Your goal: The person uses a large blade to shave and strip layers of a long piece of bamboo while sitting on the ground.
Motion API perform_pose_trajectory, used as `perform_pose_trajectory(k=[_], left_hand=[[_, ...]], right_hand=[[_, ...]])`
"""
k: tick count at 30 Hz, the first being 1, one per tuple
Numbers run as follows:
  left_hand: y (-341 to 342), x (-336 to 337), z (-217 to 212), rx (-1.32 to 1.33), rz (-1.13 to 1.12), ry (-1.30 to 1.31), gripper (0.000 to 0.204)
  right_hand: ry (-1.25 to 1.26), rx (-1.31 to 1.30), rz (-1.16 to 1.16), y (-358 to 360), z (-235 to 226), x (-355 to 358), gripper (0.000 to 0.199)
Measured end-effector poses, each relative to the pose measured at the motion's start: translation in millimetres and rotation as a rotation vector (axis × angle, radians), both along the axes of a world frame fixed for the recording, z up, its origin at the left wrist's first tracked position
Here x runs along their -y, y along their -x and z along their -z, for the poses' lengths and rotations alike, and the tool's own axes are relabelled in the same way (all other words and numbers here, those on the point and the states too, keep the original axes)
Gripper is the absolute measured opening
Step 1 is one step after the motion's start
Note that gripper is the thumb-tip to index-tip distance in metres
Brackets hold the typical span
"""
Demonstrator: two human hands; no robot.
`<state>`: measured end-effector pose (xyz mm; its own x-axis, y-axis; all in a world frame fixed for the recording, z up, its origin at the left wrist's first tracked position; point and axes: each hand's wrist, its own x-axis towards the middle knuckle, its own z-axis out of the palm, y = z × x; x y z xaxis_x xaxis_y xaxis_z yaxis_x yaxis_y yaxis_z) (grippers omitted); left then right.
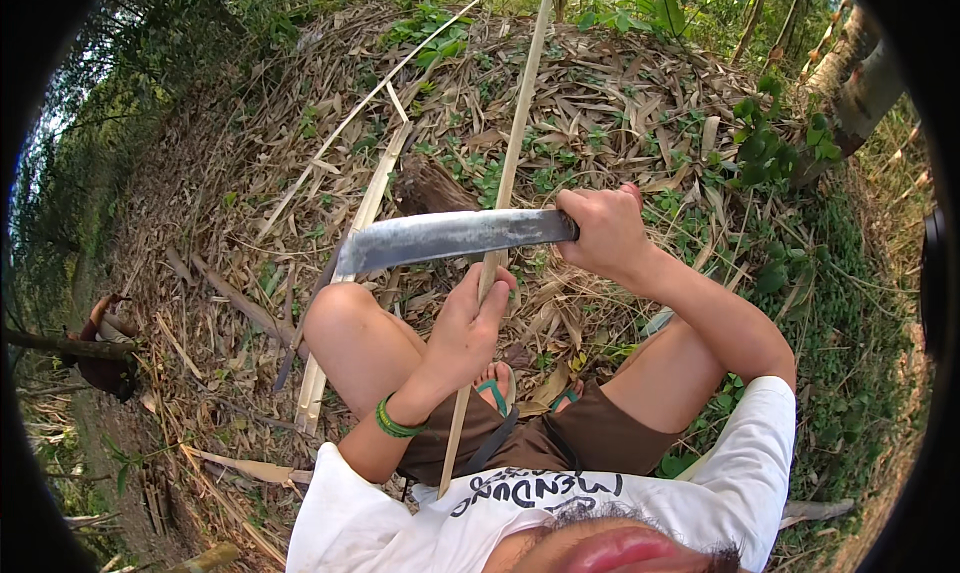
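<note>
My left hand [470, 323] is closed around a long, narrow bamboo strip [522, 113], which slants from my lap up past the far edge of the view. In my right hand [605, 235] is a machete [450, 238]; the fingers wrap its handle and hide most of it. Its broad grey blade lies crosswise over the strip, just beyond my left hand, with the tip toward my left knee. Whether the edge bites into the bamboo cannot be made out. A green band [398, 421] circles my left wrist.
Split bamboo lengths [370, 205] lie left of my knee, a thinner strip [345, 125] beside them. A short brown log [430, 185] rests behind the blade. Dry leaves [620, 103] cover the ground. A tree trunk [868, 98] leans at right; a partly visible person [105, 358] is far left.
</note>
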<state>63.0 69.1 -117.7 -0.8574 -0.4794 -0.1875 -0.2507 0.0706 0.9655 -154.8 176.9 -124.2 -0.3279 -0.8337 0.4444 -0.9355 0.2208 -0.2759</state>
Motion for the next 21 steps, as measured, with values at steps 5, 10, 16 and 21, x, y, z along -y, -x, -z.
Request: perform_pose_trajectory(k=[5, 10, 16, 21], left_hand=[[-5.9, -1.3, -2.9, -0.022, 0.033, -0.091, 0.018], [2.4, 8.6, -1.1, 0.009, -0.014, -0.008, 0.02], [2.5, 10.3, 8.0, -0.049, 0.011, 0.004, 0.017], [-9.9, 6.8, 10.8, -0.051, 0.065, -0.179, 0.016]], right_hand=[[0.001, 0.131, 0.209, 18.8, -5.4, 3.5, 0.019], [-0.18, 0.041, -0.052, -26.8, -13.9, 4.7, 0.02], [-0.185, 0.004, -0.043, -17.1, -11.4, 11.9, 0.02], [-0.12, 0.121, 0.26, 44.9, -8.4, 15.6, 0.022]])
